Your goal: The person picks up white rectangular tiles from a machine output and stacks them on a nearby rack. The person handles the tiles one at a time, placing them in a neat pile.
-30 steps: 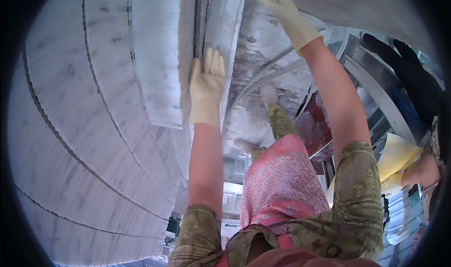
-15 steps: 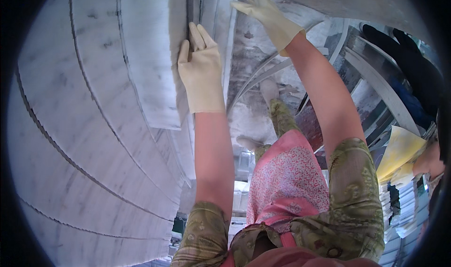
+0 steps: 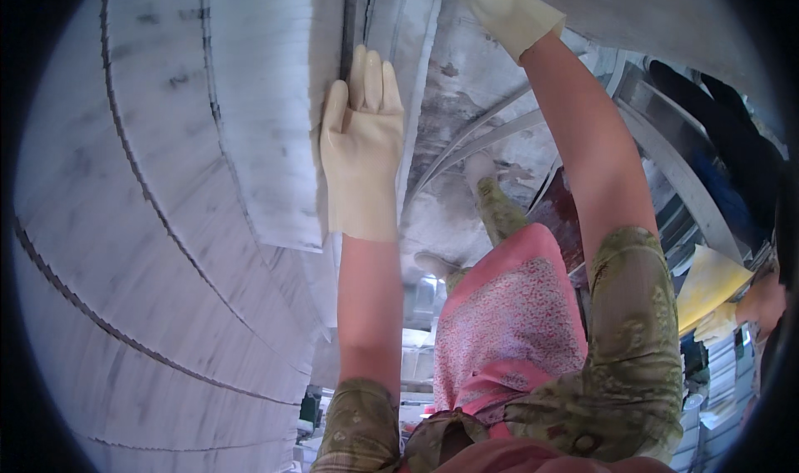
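My left hand (image 3: 364, 140), in a cream rubber glove, lies palm up with its fingers stretched out, holding nothing that I can see. It is over the gap between a thick white slab with grey veins (image 3: 275, 115) and a narrow pale strip (image 3: 412, 24) to its right. Farther off, at the top edge of the view, my right hand (image 3: 499, 7) wears a matching glove and is close to the far end of the pale strip. The picture edge cuts off most of its fingers, so their grip cannot be made out.
Large grey-veined white slabs (image 3: 158, 265) stand in rows along the left. Thin curved strips (image 3: 483, 136) cross the stained floor (image 3: 466, 65) on the right. Beyond are a bent pale bar (image 3: 691, 173), dark-clothed limbs, and another person's arm (image 3: 761, 298) beside a yellow sheet (image 3: 712, 282).
My left hand has come slightly nearer, its fingers straighter. My right hand has moved up and a little right, its fingers now mostly out of view. The scene has shifted slightly.
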`<action>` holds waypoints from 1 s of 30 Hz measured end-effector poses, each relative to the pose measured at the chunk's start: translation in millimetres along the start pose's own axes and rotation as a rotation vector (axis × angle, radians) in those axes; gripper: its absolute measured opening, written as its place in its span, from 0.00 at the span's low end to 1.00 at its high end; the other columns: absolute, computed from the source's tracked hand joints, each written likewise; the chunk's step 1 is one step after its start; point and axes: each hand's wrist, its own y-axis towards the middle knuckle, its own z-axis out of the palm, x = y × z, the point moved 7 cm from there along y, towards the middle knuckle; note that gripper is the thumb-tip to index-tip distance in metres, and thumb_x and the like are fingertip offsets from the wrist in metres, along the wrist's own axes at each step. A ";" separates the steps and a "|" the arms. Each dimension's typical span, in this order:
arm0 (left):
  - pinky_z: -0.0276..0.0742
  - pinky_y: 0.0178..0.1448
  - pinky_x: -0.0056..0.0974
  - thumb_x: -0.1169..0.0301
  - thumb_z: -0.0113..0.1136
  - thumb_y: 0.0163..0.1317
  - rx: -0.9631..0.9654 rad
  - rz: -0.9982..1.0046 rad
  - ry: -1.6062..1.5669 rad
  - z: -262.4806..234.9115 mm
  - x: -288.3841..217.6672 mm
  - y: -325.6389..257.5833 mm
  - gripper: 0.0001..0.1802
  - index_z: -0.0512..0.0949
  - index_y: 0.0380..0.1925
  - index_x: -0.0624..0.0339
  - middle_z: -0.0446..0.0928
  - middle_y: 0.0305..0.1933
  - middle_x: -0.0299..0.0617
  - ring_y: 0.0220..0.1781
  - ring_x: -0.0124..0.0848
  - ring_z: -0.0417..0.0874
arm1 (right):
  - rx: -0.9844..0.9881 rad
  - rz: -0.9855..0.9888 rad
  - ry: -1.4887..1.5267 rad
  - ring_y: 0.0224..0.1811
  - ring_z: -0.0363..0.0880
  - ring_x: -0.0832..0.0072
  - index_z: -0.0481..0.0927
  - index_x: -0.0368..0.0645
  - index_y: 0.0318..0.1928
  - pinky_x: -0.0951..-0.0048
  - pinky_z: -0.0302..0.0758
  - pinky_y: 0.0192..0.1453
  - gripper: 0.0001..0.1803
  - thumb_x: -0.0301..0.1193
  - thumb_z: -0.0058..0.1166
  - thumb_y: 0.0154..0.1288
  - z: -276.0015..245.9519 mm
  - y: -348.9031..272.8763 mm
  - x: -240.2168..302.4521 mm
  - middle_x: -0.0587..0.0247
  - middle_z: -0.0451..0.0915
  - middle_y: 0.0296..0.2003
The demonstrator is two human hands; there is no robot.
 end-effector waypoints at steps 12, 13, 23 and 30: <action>0.66 0.79 0.49 0.67 0.43 0.78 -0.043 -0.057 -0.038 0.6 3.7 0.4 0.26 0.62 0.70 0.71 0.67 0.73 0.54 0.74 0.43 0.70 | -0.172 -0.063 -0.159 0.78 0.59 0.61 0.57 0.62 0.77 0.62 0.63 0.78 0.45 0.16 0.51 0.62 -12.6 -33.0 -3.3 0.52 0.58 0.76; 0.66 0.79 0.49 0.67 0.44 0.78 -0.066 -0.035 -0.006 0.1 3.5 0.8 0.26 0.62 0.70 0.71 0.67 0.73 0.54 0.74 0.43 0.70 | -0.186 -0.074 -0.166 0.78 0.58 0.61 0.57 0.62 0.77 0.62 0.63 0.79 0.46 0.15 0.50 0.61 -15.4 -41.0 -4.5 0.52 0.57 0.76; 0.66 0.79 0.51 0.66 0.47 0.78 -0.069 -0.037 0.598 -5.3 0.0 -4.9 0.28 0.59 0.68 0.79 0.64 0.72 0.63 0.75 0.54 0.65 | 0.166 0.049 -0.159 0.82 0.50 0.60 0.57 0.73 0.77 0.63 0.57 0.83 0.54 0.04 0.41 0.58 -10.6 -192.4 -60.0 0.53 0.50 0.80; 0.65 0.79 0.51 0.66 0.47 0.78 -0.003 -0.061 0.745 -12.7 -7.2 -8.1 0.27 0.62 0.64 0.81 0.65 0.71 0.63 0.75 0.53 0.66 | -0.138 0.075 0.415 0.79 0.53 0.59 0.62 0.64 0.75 0.61 0.58 0.81 0.43 0.13 0.44 0.61 8.2 -88.8 -8.3 0.51 0.54 0.77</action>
